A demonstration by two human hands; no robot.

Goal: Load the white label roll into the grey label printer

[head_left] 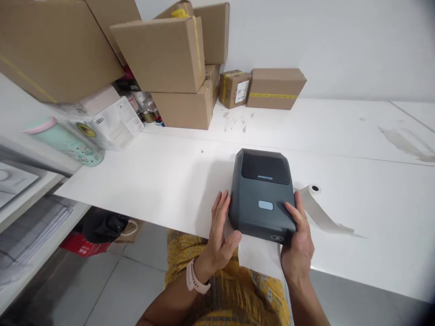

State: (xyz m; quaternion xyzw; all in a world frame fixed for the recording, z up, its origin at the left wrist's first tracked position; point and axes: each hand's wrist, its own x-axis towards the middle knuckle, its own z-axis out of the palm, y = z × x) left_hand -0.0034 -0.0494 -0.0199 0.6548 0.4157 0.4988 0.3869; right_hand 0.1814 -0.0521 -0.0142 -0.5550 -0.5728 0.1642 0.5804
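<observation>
Green with a pink rim, a tumbler (70, 145) lies farthest to the left of the printer (263, 192); behind and left of the printer we find stacked cardboard boxes (159, 56). Our left hand (219, 240) lies along the printer's left side, fingers extended; we cannot tell whether it grips. Dark grey, the printer itself is at the near edge of the white table (152, 176), a sheet of paper (260, 256) showing beneath its front. Our right hand (301, 240) grasps the printer's right side, thumb on top. Just right of the printer we note a paper roll (314, 210), partly unwound.
</observation>
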